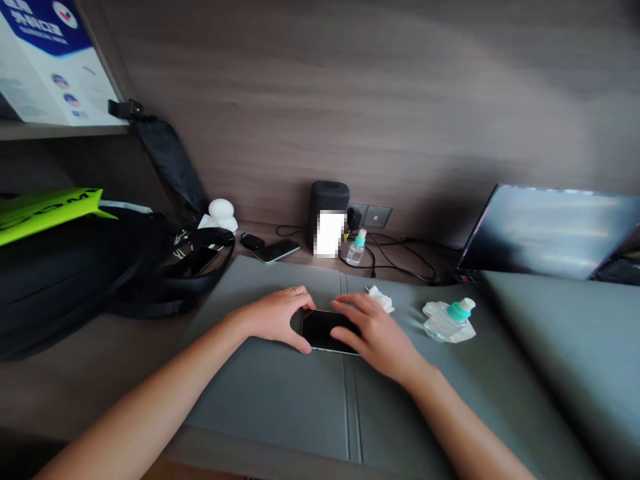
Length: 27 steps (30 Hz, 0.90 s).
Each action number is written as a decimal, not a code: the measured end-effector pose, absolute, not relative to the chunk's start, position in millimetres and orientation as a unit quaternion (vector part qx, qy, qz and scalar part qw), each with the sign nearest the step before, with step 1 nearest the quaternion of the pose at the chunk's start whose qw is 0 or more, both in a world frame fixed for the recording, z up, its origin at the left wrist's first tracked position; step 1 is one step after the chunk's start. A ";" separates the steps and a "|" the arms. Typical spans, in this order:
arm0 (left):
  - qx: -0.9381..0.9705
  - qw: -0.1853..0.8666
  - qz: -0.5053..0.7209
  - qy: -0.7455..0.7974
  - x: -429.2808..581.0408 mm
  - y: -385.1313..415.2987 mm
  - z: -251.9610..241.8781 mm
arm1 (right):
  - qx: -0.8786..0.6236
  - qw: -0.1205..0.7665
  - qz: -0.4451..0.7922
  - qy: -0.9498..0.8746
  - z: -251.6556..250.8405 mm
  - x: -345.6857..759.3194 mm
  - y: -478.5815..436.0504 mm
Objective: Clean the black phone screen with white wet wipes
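A dark-screened smartphone (325,327) lies lengthwise from left to right on the grey desk mat (280,393). My left hand (277,319), a ring on one finger, holds its left end, thumb at the near edge and fingers at the far edge. Over the right end is my right hand (375,333); its fingers are apart, stretched toward the far edge, with the thumb over the screen. That hand hides the phone's right end. Just behind it sits a crumpled white tissue (381,299). Farther right, a clear bottle with a teal collar (447,320) stands by another white tissue (465,333).
Along the wall are a black speaker (327,197), a small spray bottle (357,250), cables (410,267), another phone (277,250) and a small black case (251,241). A black bag (75,280) fills the left side. A laptop screen (545,230) stands at right.
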<state>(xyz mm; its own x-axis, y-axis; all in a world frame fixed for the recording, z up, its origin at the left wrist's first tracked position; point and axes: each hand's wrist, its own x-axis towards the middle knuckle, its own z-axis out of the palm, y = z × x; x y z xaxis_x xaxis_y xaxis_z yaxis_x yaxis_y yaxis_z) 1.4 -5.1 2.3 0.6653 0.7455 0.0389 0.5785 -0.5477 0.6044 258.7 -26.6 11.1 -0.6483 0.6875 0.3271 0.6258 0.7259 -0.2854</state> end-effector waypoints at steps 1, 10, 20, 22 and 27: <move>0.866 0.287 0.150 0.381 1.6 -4.0 2.0 | -0.345 0.195 0.081 -0.914 11.5 250.6 -30.3; 0.852 0.334 0.136 0.379 -5.5 2.2 1.9 | -0.342 0.118 0.045 -0.931 9.9 207.5 -26.1; 0.845 0.347 0.123 0.389 -7.1 -2.9 3.6 | -0.350 0.164 0.024 -0.922 -4.7 198.8 -27.5; 0.844 0.345 0.118 0.394 -6.4 -3.6 5.5 | -0.348 0.164 0.024 -0.923 -6.0 199.0 -27.0; 0.843 0.345 0.119 0.395 -5.7 -4.8 7.5 | -0.349 0.169 0.018 -0.922 -7.7 197.2 -25.5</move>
